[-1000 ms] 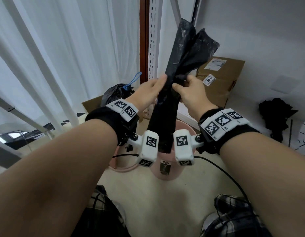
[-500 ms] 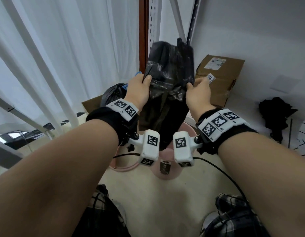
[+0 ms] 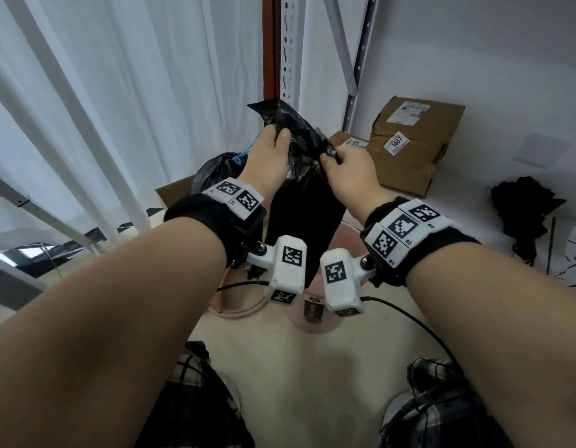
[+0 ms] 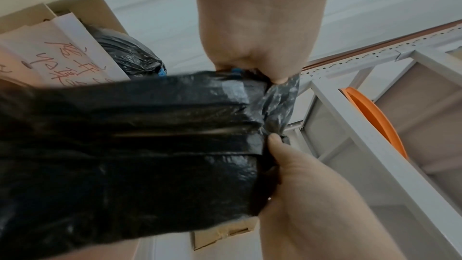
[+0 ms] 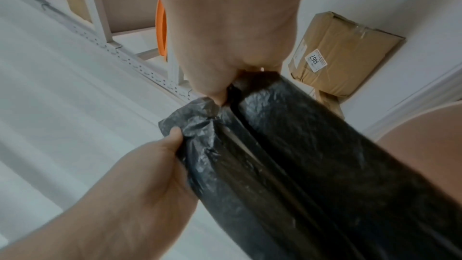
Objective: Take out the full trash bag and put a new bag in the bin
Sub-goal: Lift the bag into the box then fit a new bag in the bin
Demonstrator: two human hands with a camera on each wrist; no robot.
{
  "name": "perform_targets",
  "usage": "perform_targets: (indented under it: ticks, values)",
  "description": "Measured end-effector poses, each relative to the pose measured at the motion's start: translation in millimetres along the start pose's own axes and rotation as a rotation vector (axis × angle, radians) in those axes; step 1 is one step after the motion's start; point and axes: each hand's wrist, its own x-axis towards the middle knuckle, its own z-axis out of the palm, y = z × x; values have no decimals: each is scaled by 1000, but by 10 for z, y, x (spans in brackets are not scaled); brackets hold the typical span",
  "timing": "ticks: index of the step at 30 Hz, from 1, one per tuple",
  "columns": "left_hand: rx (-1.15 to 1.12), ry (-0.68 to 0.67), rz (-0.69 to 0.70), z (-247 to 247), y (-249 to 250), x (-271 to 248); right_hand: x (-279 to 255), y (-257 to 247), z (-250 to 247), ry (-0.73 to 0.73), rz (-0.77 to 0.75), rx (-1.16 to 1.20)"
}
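A new black trash bag (image 3: 301, 205) hangs in front of me, still folded in long pleats. My left hand (image 3: 278, 136) pinches its crumpled top edge (image 4: 277, 106) between thumb and fingers. My right hand (image 3: 329, 157) pinches the same edge just to the right. In the right wrist view the bag (image 5: 287, 155) runs down from both hands, its pleats parting at the top. Below the bag stands the pink bin (image 3: 314, 326), mostly hidden by my wrists. The full black bag (image 3: 212, 173), with a blue drawstring, sits in an open cardboard box at the back left.
Brown parcels (image 3: 412, 147) lean on the wall at the back right. A white metal rack (image 3: 293, 59) rises behind the bag, white curtains to its left. A pink ring (image 3: 244, 313) lies on the floor by the bin, and a dark bundle (image 3: 525, 208) sits at far right.
The bag stood tall as a narrow strip, then spread wide between my hands. Now both hands are lower, and the top edge is bunched between them.
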Motion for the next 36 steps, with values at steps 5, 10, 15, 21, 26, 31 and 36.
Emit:
perform_targets:
  ticks: [5,10,15,21,26,31,36]
  values:
    - [191,209,8,-167,-84,95,71,122,-179,252,196,139]
    - [543,53,-32,-227,-163,72,92,213,-231,300,321,301]
    - [666,-26,-51,-145,-178,-26,20,-33,-164,136,203,406]
    - [303,-405,11,-45,-185,0,-63,-128,-123,-1,62,528]
    - [348,-300,-194,-127,-225,-36,-67,-109,-169,82,-16,568]
    - [248,-250,-524,-202,-358,-32,-36,-67,-213,117,51,747]
    - [-122,-407,-444,-88,-274,-123,9,-14,-194,206,82,775]
